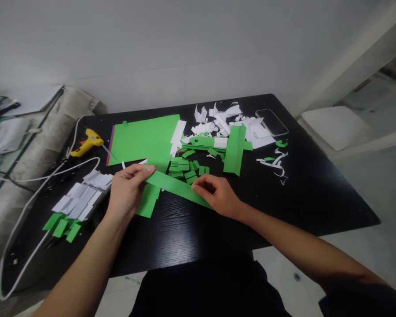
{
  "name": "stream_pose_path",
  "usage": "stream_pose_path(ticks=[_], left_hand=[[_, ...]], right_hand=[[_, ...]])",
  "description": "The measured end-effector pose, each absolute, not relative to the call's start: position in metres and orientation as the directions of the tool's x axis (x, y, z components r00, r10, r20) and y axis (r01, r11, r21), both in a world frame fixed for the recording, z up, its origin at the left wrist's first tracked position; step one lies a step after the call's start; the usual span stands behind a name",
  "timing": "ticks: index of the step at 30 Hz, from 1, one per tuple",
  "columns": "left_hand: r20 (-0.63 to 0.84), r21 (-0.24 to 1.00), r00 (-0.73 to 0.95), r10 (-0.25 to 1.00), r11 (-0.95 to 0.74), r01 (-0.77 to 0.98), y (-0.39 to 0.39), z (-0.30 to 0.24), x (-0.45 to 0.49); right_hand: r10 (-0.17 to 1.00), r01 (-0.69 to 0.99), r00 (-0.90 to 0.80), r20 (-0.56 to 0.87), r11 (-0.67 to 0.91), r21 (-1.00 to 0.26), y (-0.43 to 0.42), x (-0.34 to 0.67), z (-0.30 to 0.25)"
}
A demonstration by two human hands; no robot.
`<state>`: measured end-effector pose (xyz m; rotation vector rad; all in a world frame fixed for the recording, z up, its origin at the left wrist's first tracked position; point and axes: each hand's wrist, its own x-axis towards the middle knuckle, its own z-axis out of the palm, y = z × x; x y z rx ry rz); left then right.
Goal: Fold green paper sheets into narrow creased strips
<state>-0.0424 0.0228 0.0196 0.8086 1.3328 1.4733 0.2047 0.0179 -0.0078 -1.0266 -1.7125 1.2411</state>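
A long green paper strip (174, 185) is stretched between my two hands above the black table. My left hand (128, 185) pinches its left end between thumb and fingers. Farther along, my right hand (218, 193) grips the strip near its right end, fingers curled. Behind the strip lie several small folded green paper pieces (181, 164). A large green sheet (141, 136) lies flat beyond my left hand, with another cut green piece (148, 200) partly under the strip. Past my right hand rests a creased green paper piece (234, 150).
A yellow glue gun (91, 141) with a white cable (28, 204) lies at the left. Folded white and green pieces (81, 198) sit near my left forearm. White scraps (222, 121) pile at the back, beside a phone (273, 122). A white stool (333, 127) stands right.
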Motion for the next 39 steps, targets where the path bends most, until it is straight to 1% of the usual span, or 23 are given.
stream_pose_path(ticks=[4, 7, 12, 17, 20, 23, 31, 35, 39], left_hand=[[-0.118, 0.977, -0.340, 0.933, 0.047, -0.209, 0.023, 0.020, -0.041], [-0.139, 0.972, -0.310, 0.941, 0.070, -0.223, 0.022, 0.019, -0.040], [-0.199, 0.960, -0.209, 0.957, 0.148, -0.238, 0.016, 0.014, -0.032], [-0.217, 0.964, -0.083, 0.973, 0.200, -0.176, 0.008, 0.008, -0.019], [-0.228, 0.964, -0.041, 0.973, 0.220, -0.146, 0.006, 0.006, -0.014], [-0.214, 0.969, -0.063, 0.975, 0.203, -0.141, 0.008, 0.005, -0.016], [-0.141, 0.974, -0.195, 0.971, 0.101, -0.200, 0.020, 0.009, -0.038], [-0.144, 0.966, -0.148, 0.978, 0.106, -0.237, 0.017, 0.006, -0.032], [-0.191, 0.953, -0.066, 0.979, 0.169, -0.250, 0.012, 0.005, -0.023]], right_hand=[[0.919, 0.175, -0.377, 0.119, 0.196, -0.965, 0.019, 0.205, -0.007], [0.915, 0.177, -0.390, 0.103, 0.184, -0.967, 0.019, 0.206, -0.008], [0.878, 0.164, -0.479, 0.025, 0.117, -0.980, 0.018, 0.207, -0.006], [0.866, 0.162, -0.498, 0.046, 0.145, -0.976, 0.016, 0.205, -0.003], [0.861, 0.163, -0.506, 0.055, 0.158, -0.974, 0.016, 0.205, -0.003], [0.864, 0.163, -0.500, 0.062, 0.165, -0.973, 0.016, 0.206, -0.002], [0.883, 0.139, -0.464, 0.066, 0.146, -0.980, 0.016, 0.207, -0.005], [0.906, 0.135, -0.419, 0.058, 0.125, -0.983, 0.017, 0.205, -0.007], [0.932, 0.108, -0.363, 0.024, 0.068, -0.992, 0.020, 0.205, -0.009]])
